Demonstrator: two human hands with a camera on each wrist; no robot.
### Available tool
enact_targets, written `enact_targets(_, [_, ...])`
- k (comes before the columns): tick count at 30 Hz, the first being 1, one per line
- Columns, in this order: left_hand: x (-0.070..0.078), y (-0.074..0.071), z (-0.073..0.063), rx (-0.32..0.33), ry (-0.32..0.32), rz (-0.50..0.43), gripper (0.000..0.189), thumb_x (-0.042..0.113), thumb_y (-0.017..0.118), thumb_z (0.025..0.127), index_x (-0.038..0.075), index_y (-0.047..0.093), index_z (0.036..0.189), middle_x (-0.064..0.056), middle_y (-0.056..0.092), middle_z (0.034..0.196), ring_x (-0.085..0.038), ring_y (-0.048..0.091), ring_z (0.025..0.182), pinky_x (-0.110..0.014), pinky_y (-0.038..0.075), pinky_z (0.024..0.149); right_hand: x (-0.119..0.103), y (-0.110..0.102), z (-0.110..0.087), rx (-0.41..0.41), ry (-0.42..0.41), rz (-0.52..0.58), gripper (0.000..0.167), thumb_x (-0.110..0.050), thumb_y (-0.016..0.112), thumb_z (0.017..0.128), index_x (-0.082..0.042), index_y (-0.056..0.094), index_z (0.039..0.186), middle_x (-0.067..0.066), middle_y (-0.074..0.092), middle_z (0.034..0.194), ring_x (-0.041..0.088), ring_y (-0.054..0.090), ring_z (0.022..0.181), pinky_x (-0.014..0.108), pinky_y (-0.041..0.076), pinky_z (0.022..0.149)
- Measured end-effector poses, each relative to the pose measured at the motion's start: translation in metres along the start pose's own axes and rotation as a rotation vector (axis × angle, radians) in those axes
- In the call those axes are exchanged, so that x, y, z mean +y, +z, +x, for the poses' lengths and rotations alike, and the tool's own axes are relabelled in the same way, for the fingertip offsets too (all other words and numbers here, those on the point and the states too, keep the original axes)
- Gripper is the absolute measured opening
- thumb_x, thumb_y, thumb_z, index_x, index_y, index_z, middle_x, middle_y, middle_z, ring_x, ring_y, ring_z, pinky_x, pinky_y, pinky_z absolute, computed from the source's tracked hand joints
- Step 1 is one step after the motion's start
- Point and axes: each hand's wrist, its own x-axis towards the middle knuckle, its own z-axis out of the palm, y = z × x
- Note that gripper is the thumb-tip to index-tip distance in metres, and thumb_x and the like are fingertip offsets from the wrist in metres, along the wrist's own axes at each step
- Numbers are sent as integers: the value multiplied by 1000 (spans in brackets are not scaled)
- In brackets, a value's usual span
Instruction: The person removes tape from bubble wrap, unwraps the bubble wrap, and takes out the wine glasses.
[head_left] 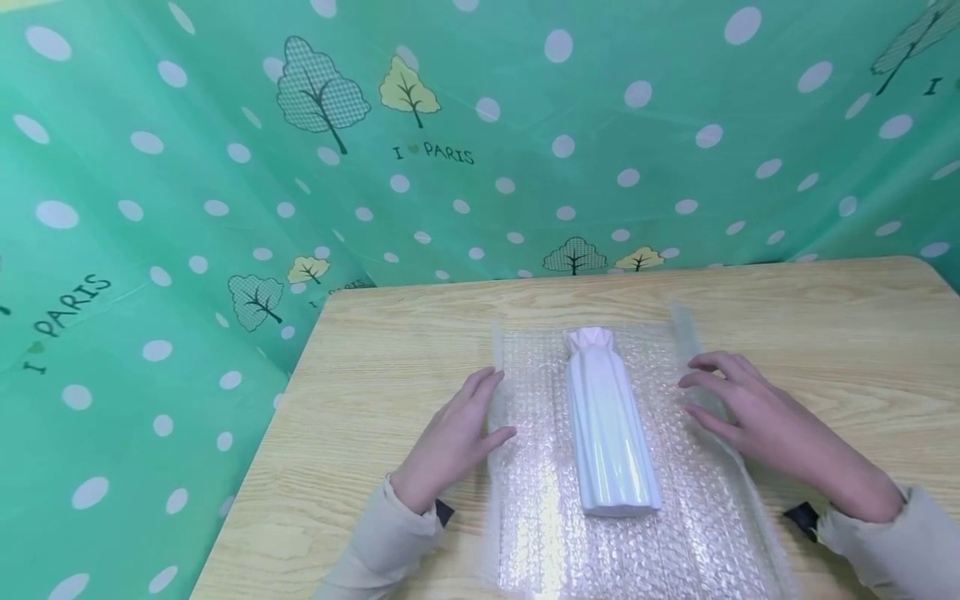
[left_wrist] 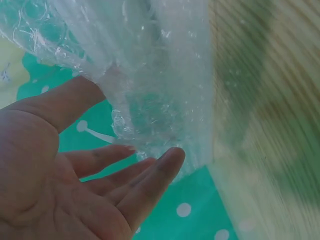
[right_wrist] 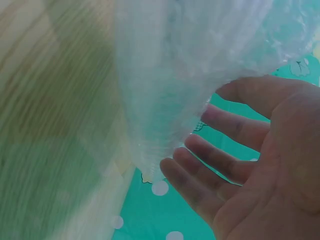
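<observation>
A glossy white vase (head_left: pixel 609 425) with fluted sides and a gathered, ruffled neck lies on its side, neck toward the far edge of the table. Under it spreads a sheet of clear bubble wrap (head_left: pixel 532 475) whose left and right edges curl up slightly. My left hand (head_left: pixel 456 437) is at the sheet's left edge, its thumb and fingers spread apart. At the right edge, my right hand (head_left: pixel 765 421) has its fingers loosely bent and separated. Both wrist views show fingertips touching or very near the bubble wrap (left_wrist: pixel 150 100); neither hand touches the vase.
The wooden table (head_left: pixel 390 367) extends on both sides of the sheet. Behind it and to the left hangs a green curtain (head_left: pixel 517 192) with white dots and printed trees. A dark object sits at each sleeve cuff.
</observation>
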Motion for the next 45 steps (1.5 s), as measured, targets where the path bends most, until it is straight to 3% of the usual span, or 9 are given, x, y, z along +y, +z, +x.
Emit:
enact_targets(14, [-4, -6, -3, -35, -28, -38, 79, 18, 75, 89, 2, 32, 153, -15, 36, 156, -33, 46, 137, -43, 43, 111, 10, -11, -5, -146, 89, 27, 33, -7, 76, 84, 4, 68, 114, 26, 56, 125, 42, 53, 114, 58, 54, 85])
enact_targets(21, [-7, -9, -3, -41, -24, -43, 81, 14, 75, 88, 1, 30, 153, -16, 37, 155, -33, 48, 135, -43, 43, 111, 19, -14, -7, -165, 82, 39, 31, -1, 73, 85, 8, 68, 114, 28, 56, 124, 44, 54, 111, 56, 55, 84])
enact_targets(24, [-8, -10, -3, -45, -26, -42, 81, 14, 76, 87, 0, 31, 153, -16, 38, 155, -34, 48, 135, -43, 43, 111, 23, -13, -8, -154, 58, 39, 30, 8, 71, 82, 9, 67, 112, 29, 57, 121, 44, 56, 108, 54, 56, 81])
enact_targets(30, [-12, -12, -4, -60, -52, -46, 80, 17, 75, 88, -1, 31, 153, -22, 44, 149, -36, 55, 127, -46, 45, 109, 29, -10, -10, -113, -9, 28, 40, 23, 66, 74, 14, 63, 113, 30, 57, 116, 46, 59, 104, 53, 56, 77])
enact_targets(35, [-14, -14, -4, -61, -66, -50, 80, 16, 75, 88, -3, 31, 152, -25, 44, 149, -41, 47, 134, -52, 39, 113, 31, -11, -11, -107, -16, 37, 44, 23, 67, 74, 15, 60, 117, 30, 57, 117, 46, 59, 104, 55, 56, 79])
enact_targets(37, [-15, -15, -4, -70, -81, -64, 80, 15, 75, 88, -2, 30, 153, -24, 41, 152, -42, 38, 141, -53, 33, 116, 32, -11, -13, -103, -16, 40, 46, 23, 68, 72, 16, 60, 117, 31, 57, 117, 47, 59, 103, 55, 55, 80])
enact_targets(45, [-16, -16, -3, -90, -131, -72, 82, 8, 76, 85, -3, 31, 153, -22, 39, 153, -40, 33, 144, -52, 32, 117, 36, -14, -14, -161, 24, 20, 47, 21, 70, 73, 18, 59, 119, 33, 53, 120, 49, 60, 102, 51, 58, 77])
